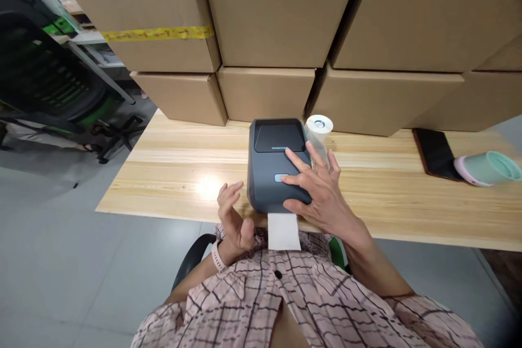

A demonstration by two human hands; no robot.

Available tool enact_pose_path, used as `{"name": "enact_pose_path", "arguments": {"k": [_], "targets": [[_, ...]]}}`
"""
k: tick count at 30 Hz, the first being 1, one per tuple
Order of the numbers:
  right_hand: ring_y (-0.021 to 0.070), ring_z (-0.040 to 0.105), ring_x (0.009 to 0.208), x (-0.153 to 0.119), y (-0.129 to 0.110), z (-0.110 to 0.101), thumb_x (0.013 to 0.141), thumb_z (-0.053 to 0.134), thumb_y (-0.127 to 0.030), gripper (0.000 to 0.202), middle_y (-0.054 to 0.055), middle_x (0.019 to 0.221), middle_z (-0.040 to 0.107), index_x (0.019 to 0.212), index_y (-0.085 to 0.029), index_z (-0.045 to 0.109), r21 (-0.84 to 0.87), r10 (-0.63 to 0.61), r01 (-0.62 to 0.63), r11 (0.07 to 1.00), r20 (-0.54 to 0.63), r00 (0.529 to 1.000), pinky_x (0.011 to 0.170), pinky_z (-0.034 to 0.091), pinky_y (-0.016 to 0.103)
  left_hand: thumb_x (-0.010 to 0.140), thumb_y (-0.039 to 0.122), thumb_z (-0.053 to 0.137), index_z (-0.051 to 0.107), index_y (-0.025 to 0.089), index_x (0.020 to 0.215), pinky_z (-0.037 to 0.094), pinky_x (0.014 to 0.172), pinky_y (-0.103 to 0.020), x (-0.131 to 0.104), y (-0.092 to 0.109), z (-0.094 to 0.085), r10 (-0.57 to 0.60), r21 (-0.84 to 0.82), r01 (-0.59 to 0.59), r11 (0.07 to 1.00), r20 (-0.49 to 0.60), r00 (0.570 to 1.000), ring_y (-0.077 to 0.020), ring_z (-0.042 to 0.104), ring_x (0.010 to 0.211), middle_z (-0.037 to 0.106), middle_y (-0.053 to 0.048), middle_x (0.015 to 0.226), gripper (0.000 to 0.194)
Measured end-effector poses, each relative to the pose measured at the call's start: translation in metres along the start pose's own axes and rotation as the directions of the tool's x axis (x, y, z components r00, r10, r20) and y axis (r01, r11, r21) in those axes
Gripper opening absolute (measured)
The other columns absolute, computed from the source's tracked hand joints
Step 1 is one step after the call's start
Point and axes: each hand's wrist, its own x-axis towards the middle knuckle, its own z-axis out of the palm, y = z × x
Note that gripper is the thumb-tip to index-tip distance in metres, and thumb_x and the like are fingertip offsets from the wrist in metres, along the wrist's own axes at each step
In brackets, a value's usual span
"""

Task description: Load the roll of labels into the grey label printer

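A dark grey label printer (265,174) stands on the wooden table near its front edge. Out of its front hangs a blank white label (284,231). My right hand (324,193) rests on the right part of the printer with fingers spread, one fingertip at the light button (281,178). Left of the printer, my left hand (234,217) is raised with its fingers apart, holding nothing. Behind my right hand, a roll of white labels (319,124) stands upright beside the printer.
Stacked cardboard boxes (265,92) line the back of the table (383,185). To the right lie a dark phone (436,152) and a green and pink cup (487,168), tipped over in this view. A black chair (53,76) is on the floor at left.
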Motion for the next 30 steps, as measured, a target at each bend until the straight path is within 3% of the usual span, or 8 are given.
{"name": "enact_pose_path", "arguments": {"k": [6, 10, 14, 18, 21, 24, 27, 30], "targets": [[0.0356, 0.019, 0.159, -0.037, 0.005, 0.028, 0.097, 0.044, -0.072, 0.075, 0.007, 0.175, 0.012, 0.159, -0.034, 0.028, 0.283, 0.207, -0.159, 0.946, -0.147, 0.967, 0.123, 0.026, 0.067, 0.106, 0.05, 0.035, 0.028, 0.028, 0.163, 0.022, 0.13, -0.045, 0.012, 0.023, 0.013, -0.235, -0.278, 0.289, 0.916, 0.211, 0.949, -0.0289, 0.02, 0.16, 0.023, -0.006, 0.173, 0.062], [0.0357, 0.013, 0.16, -0.04, 0.005, 0.021, 0.094, 0.04, -0.077, 0.091, 0.006, 0.176, 0.005, 0.166, -0.035, 0.002, 0.411, 0.228, -0.169, 0.896, -0.098, 0.969, 0.126, 0.023, 0.066, 0.104, 0.057, 0.036, 0.029, 0.03, 0.163, 0.016, 0.133, -0.046, 0.024, 0.024, 0.012, -0.159, -0.322, 0.221, 0.921, 0.207, 0.965, -0.0294, 0.017, 0.161, 0.024, -0.002, 0.173, 0.065], [0.034, 0.008, 0.161, 0.003, 0.013, -0.009, 0.095, 0.037, -0.077, 0.094, 0.005, 0.176, 0.002, 0.164, -0.034, -0.011, 0.369, 0.143, -0.097, 0.924, -0.098, 0.985, 0.129, 0.019, 0.062, 0.103, 0.06, 0.036, 0.042, 0.035, 0.157, 0.02, 0.132, -0.044, 0.071, 0.017, 0.014, -0.038, -0.439, 0.101, 0.893, 0.149, 0.988, -0.0277, 0.026, 0.158, 0.039, 0.001, 0.166, 0.059], [0.0307, 0.016, 0.16, 0.073, 0.036, -0.032, 0.1, 0.031, -0.072, 0.083, 0.007, 0.174, 0.011, 0.164, -0.032, -0.002, 0.245, 0.029, 0.026, 0.969, -0.217, 0.976, 0.129, 0.02, 0.058, 0.099, 0.056, 0.052, 0.028, 0.036, 0.162, 0.015, 0.132, -0.042, 0.122, -0.002, 0.022, -0.089, -0.398, 0.177, 0.9, 0.23, 0.969, -0.0258, 0.018, 0.161, 0.024, 0.001, 0.173, 0.07], [0.0281, 0.022, 0.159, 0.125, 0.058, -0.036, 0.103, 0.031, -0.067, 0.074, 0.008, 0.173, 0.016, 0.163, -0.032, 0.003, 0.206, 0.03, 0.028, 0.978, -0.271, 0.962, 0.128, 0.022, 0.055, 0.081, 0.051, 0.077, 0.016, 0.031, 0.165, 0.012, 0.132, -0.044, 0.138, -0.02, 0.032, -0.253, -0.292, 0.408, 0.865, 0.448, 0.857, -0.0305, 0.005, 0.162, 0.011, -0.002, 0.175, 0.106], [0.0255, 0.016, 0.161, 0.16, 0.073, -0.033, 0.105, 0.033, -0.058, 0.07, 0.008, 0.173, 0.015, 0.162, -0.028, 0.005, 0.204, 0.105, -0.045, 0.978, -0.294, 0.95, 0.129, 0.02, 0.052, 0.072, 0.041, 0.082, 0.007, 0.025, 0.166, 0.018, 0.131, -0.045, 0.135, -0.033, 0.041, -0.334, -0.304, 0.57, 0.764, 0.57, 0.751, -0.0332, 0.018, 0.16, 0.018, -0.007, 0.174, 0.121], [0.0262, 0.019, 0.16, 0.165, 0.072, -0.025, 0.103, 0.043, -0.049, 0.073, 0.01, 0.172, 0.017, 0.162, -0.024, 0.01, 0.147, 0.127, -0.077, 0.986, -0.367, 0.921, 0.128, 0.023, 0.05, 0.069, 0.032, 0.081, 0.01, 0.022, 0.166, 0.022, 0.13, -0.044, 0.128, -0.036, 0.044, -0.347, -0.346, 0.6, 0.721, 0.569, 0.746, -0.0315, 0.028, 0.157, 0.025, -0.009, 0.172, 0.12], [0.0294, 0.039, 0.15, 0.142, 0.058, -0.013, 0.1, 0.046, -0.037, 0.053, 0.012, 0.159, 0.045, 0.15, -0.02, 0.043, -0.015, 0.042, -0.053, 0.998, -0.417, 0.908, 0.122, 0.033, 0.049, 0.067, 0.027, 0.079, 0.016, 0.022, 0.165, 0.023, 0.129, -0.043, 0.127, -0.032, 0.042, -0.368, -0.346, 0.61, 0.713, 0.555, 0.746, -0.0314, 0.029, 0.156, 0.027, -0.009, 0.171, 0.116]]}}
